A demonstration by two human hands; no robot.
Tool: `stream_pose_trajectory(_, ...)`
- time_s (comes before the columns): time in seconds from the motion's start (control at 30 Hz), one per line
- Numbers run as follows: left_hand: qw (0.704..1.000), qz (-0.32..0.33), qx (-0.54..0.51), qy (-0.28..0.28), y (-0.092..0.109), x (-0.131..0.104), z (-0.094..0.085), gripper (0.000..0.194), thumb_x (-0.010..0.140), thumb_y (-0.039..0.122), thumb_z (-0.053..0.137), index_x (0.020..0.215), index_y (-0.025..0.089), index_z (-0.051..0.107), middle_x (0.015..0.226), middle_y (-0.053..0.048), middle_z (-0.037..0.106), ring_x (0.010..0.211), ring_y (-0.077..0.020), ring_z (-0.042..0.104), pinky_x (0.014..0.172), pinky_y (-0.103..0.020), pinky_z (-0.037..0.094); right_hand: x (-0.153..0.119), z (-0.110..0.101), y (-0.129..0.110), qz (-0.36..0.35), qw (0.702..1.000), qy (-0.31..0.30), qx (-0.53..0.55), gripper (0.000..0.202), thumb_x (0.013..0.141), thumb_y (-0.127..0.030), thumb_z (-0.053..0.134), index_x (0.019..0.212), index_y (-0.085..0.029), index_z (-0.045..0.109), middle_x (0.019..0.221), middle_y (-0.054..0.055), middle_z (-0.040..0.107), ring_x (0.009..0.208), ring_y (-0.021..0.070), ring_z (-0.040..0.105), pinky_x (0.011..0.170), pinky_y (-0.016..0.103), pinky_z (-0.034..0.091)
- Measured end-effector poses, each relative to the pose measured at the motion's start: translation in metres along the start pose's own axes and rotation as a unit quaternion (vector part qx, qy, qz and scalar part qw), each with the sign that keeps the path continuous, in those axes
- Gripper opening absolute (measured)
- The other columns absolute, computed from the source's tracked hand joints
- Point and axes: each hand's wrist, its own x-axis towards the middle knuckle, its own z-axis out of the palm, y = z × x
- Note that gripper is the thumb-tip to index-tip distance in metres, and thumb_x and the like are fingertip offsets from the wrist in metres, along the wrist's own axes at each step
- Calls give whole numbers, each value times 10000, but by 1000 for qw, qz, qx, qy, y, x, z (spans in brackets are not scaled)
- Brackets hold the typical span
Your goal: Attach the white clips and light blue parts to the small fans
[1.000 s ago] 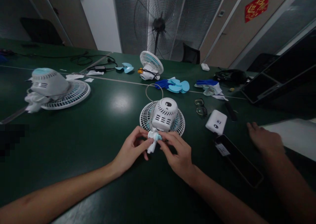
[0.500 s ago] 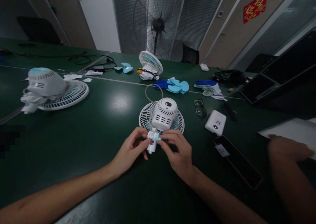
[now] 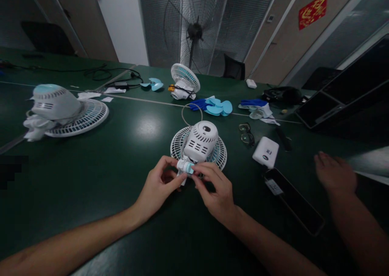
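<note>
A small white fan (image 3: 200, 140) lies grille down on the green table, its motor housing upward. At its near end is a white clamp (image 3: 183, 163) with a light blue knob (image 3: 189, 168). My left hand (image 3: 158, 185) pinches the clamp from the left, thumb and index finger around it. My right hand (image 3: 217, 191) has its thumb and fingers closed on the blue knob from the right. The lower part of the clamp is partly hidden by my left fingers.
Another person's hand (image 3: 336, 172) rests at the right, beyond a black phone (image 3: 294, 201) and white power bank (image 3: 266, 151). Glasses (image 3: 246, 134), gloves (image 3: 257, 108) and blue blades (image 3: 219, 106) lie farther back. A larger fan (image 3: 57, 105) lies left.
Both my hands and the clamp have shifted slightly left, and the clamp has tilted. The other person's hand has moved left, away from the white sheet.
</note>
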Motion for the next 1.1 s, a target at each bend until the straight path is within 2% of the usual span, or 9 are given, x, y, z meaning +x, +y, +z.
stream_pose_trajectory(0.1,998,30,48,19,3,2,-1,356,885,348,815,1105,200,577,836,19,676,725,-131,680,677,-246,594,2,0,1,-18,1000,17,-17,297,973,-73,640,1215,-231,708,1181,74,716,1087,199,714,817,291,651)
stream_pose_trajectory(0.2,995,54,70,35,5,3,0,362,884,332,809,1140,216,581,896,13,693,770,-141,696,678,-241,597,3,-1,2,-50,998,17,-32,336,977,-45,626,1246,-231,704,1192,67,735,1106,197,720,956,340,629)
stream_pose_trajectory(0.3,989,87,106,50,7,3,2,327,885,303,799,1140,218,612,998,-7,702,878,-159,709,725,-249,606,3,-1,3,-65,997,19,-41,333,976,-38,637,1245,-223,705,1187,66,748,1105,189,726,991,343,615)
stream_pose_trajectory(0.5,981,122,145,43,6,0,0,238,917,280,772,1116,218,657,1028,-14,706,919,-170,702,794,-285,601,2,1,2,-64,996,16,-52,265,973,-44,650,1151,-216,744,1121,66,771,1038,187,751,915,336,638)
stream_pose_trajectory(0.6,975,143,167,27,5,0,-2,258,956,270,733,1201,247,656,1084,-24,679,968,-179,683,821,-301,590,2,1,2,-55,997,15,-52,265,973,-57,652,1148,-231,749,1120,65,771,1034,194,754,901,350,646)
stream_pose_trajectory(0.77,943,205,259,-26,7,-1,-5,347,1043,214,599,1352,358,662,1104,-35,596,992,-179,613,850,-322,547,1,1,2,-61,996,18,-62,284,980,-59,643,1161,-253,743,1123,55,775,1026,194,755,891,357,647)
stream_pose_trajectory(0.93,937,209,275,-49,6,-2,-6,396,1054,193,576,1406,370,616,1144,-42,571,1040,-189,596,895,-340,537,3,1,1,-58,997,15,-54,233,974,-74,675,1125,-238,741,1034,41,782,951,174,759,844,315,637)
stream_pose_trajectory(1.1,934,217,280,-47,6,-1,-5,380,1059,196,572,1402,353,615,1142,-47,564,1032,-189,593,879,-334,540,3,2,1,-5,999,22,-28,162,971,-133,704,1089,-237,741,964,22,769,817,153,732,715,281,615)
